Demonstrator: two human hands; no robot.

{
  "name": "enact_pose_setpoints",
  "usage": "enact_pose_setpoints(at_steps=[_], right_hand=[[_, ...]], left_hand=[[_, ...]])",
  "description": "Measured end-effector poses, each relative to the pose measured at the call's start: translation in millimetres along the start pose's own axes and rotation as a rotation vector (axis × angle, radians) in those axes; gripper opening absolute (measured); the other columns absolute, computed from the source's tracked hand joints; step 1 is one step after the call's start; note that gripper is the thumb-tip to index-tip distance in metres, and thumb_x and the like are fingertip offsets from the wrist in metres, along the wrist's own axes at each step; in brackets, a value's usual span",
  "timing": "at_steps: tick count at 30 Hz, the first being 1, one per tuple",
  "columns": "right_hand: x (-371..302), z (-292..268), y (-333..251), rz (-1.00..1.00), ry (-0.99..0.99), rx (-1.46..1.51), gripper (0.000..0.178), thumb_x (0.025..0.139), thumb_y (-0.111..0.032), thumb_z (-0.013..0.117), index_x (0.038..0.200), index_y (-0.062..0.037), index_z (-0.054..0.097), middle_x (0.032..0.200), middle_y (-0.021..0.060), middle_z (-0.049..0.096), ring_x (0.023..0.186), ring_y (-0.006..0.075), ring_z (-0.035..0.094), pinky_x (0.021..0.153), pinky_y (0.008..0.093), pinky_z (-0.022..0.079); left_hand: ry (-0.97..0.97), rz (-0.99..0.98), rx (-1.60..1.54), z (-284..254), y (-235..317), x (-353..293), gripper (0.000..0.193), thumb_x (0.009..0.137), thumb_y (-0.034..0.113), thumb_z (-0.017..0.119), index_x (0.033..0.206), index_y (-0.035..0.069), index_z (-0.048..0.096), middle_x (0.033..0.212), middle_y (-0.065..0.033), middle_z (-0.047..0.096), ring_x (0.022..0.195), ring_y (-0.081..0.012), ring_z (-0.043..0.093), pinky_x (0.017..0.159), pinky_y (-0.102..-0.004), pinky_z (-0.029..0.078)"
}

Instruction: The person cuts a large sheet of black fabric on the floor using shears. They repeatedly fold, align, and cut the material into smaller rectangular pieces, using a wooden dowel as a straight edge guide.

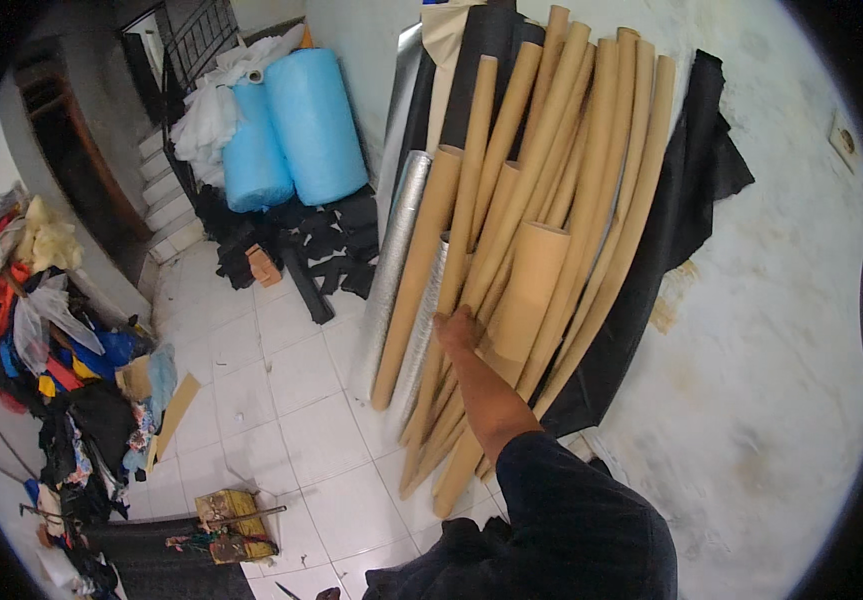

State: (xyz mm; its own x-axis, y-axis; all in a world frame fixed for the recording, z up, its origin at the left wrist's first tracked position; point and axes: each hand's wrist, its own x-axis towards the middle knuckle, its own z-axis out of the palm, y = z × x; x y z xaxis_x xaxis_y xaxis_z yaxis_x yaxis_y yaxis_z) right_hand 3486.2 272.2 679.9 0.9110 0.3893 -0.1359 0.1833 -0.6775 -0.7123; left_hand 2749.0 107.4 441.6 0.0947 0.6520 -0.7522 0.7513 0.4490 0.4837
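My right arm in a dark sleeve reaches up from the lower edge to a bundle of long brown cardboard tubes leaning on the wall. My right hand (457, 332) is closed around a slim cardboard tube (473, 165) in the front of the bundle. A thicker, shorter cardboard roll (529, 285) stands just right of the hand. Left of it are silver foil rolls (398, 255) and another brown tube (421, 260). At the lower edge, a small brownish patch may be part of my left hand (327, 594), beside a dark pointed thing (287, 591); its fingers cannot be made out.
Black sheet material (686, 190) leans behind the tubes. Two blue wrapped rolls (313, 125) stand near the stairs, with black scraps (341, 235) and a brick-like block (263, 266) before them. A cloth heap (91, 400) lines the left wall. A yellowish box (233, 525) sits on the tiled floor (321, 430).
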Motion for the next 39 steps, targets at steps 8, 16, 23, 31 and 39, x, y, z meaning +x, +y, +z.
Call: enact_pose_setpoints(at_steps=[8,16,23,31,39], right_hand=[[20,-14,11,0.004,0.536,0.184,0.062,0.089,-0.036,0.061,0.124,0.0049,0.030,0.115,0.0305,0.058,0.108,0.0435,0.057,0.091,0.0496,0.046],[-6,-40,-14,0.092,0.185,-0.063,0.064,0.090,-0.042,0.057,0.122,0.0104,0.040,0.112,0.0302,0.060,0.108,0.0400,0.059,0.098,0.0456,0.046],[16,-34,8,0.089,0.251,-0.046,0.064,0.089,-0.041,0.060,0.124,0.0095,0.040,0.123,0.0311,0.052,0.112,0.0392,0.056,0.097,0.0472,0.047],[-12,-32,-3,-0.095,0.546,0.299,0.060,0.087,-0.034,0.066,0.119,0.0077,0.038,0.115,0.0295,0.053,0.103,0.0429,0.056,0.088,0.0484,0.045],[-47,-154,-85,-0.685,0.874,0.670,0.061,0.097,-0.039,0.052,0.128,0.0086,0.030,0.113,0.0344,0.050,0.097,0.0459,0.057,0.086,0.0487,0.046]], left_hand=[[0.097,0.109,0.020,45,-20,-26,0.040,0.084,0.042,0.061,0.107,0.010,0.055,0.095,-0.0133,0.057,0.086,-0.0288,0.057,0.074,-0.0427,0.045],[0.172,0.618,0.678,34,-93,-58,0.029,0.085,0.034,0.059,0.083,0.006,0.065,0.062,-0.0082,0.057,0.053,-0.0235,0.058,0.051,-0.0410,0.048],[0.303,-0.034,-0.395,30,55,-63,0.033,0.086,0.027,0.069,0.104,-0.001,0.065,0.071,-0.0035,0.060,0.058,-0.0126,0.053,0.054,-0.0297,0.045],[0.259,-0.061,-0.348,40,25,-82,0.037,0.085,0.033,0.069,0.107,0.003,0.064,0.075,-0.0044,0.059,0.061,-0.0135,0.053,0.051,-0.0281,0.044],[0.267,-0.250,-0.216,58,-49,-100,0.039,0.084,0.030,0.068,0.102,-0.004,0.067,0.098,-0.0189,0.069,0.093,-0.0275,0.066,0.083,-0.0373,0.050]])
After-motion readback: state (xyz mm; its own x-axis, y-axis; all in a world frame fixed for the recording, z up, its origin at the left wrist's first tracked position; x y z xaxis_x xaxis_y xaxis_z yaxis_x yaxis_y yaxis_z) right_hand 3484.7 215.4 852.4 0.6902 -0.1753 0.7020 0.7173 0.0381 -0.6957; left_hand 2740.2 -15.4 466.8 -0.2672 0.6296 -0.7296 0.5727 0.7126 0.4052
